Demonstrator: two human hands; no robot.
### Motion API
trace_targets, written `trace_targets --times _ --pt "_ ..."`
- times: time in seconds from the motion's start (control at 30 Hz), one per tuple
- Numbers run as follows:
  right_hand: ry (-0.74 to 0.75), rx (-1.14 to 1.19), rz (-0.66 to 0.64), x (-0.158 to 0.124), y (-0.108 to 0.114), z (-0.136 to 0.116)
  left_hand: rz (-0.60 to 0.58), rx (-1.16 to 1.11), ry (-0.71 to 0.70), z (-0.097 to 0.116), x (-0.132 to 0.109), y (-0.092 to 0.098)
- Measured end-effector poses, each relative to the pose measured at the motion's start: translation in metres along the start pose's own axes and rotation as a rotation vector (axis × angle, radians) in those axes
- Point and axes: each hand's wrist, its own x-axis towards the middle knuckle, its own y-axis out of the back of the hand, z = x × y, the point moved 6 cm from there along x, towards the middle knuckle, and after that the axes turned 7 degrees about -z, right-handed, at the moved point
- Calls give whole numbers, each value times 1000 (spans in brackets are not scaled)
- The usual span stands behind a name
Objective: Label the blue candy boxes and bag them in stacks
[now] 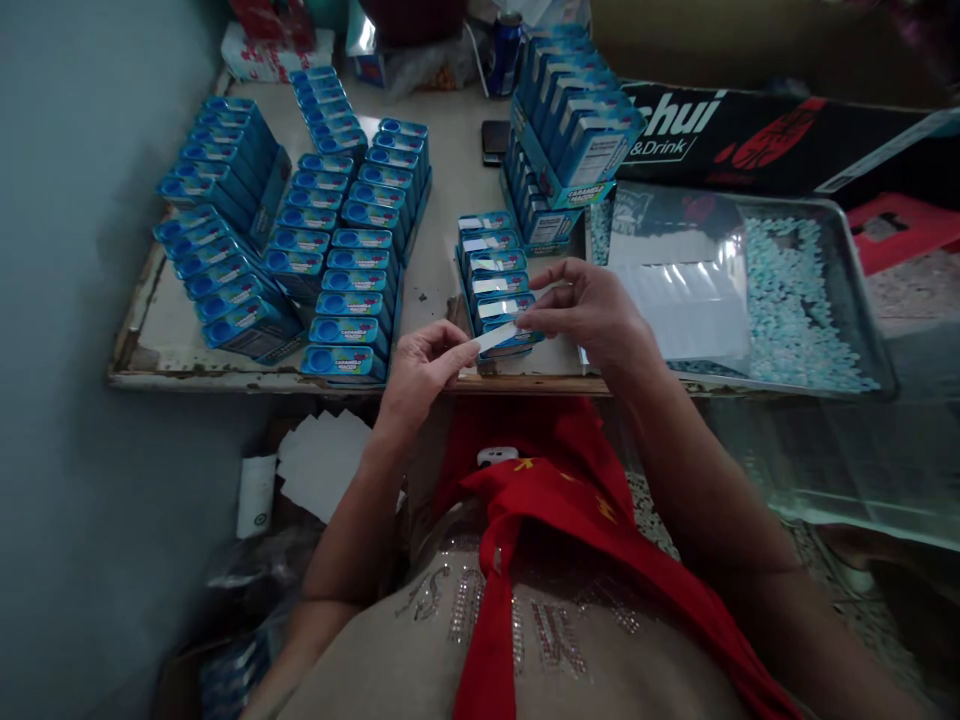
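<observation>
Between my two hands a small white strip [498, 338] is stretched, slanting up to the right. My left hand [429, 368] pinches its lower left end between thumb and finger. At its upper right end, the fingertips of my right hand [577, 305] are closed on it. Right beneath the strip stands a tray of blue candy boxes [491, 258], several of them with white strips across their tops. The nearest box in that tray is partly covered by the strip and my fingers. A clear plastic sheet with white strips [682, 310] lies to the right of my right hand.
Rows of blue candy boxes [352, 278] fill the table's left side. Stacked trays of boxes [570, 130] rise at the back right. A metal tray [885, 350] holds small pale-blue candies. Behind it stands a black carton [757, 150]; a dark phone-like object [495, 140] lies nearby.
</observation>
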Motion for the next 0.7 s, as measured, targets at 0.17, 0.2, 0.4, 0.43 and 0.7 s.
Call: trace_targets --times 0.17,0.2,0.4,0.43,0.7 --pt "55 -81 135 -2 -3 12 -72 37 50 -4 21 10" --pt "70 -105 153 -2 -4 14 -85 35 64 -8 25 10" --pt "55 -223 209 -4 -10 20 -92 -2 118 -30 36 14" --pt "52 -241 213 -4 -10 19 -97 -11 119 -33 36 14" --pt "48 -428 327 -8 -7 19 -128 -209 231 -63 42 2"
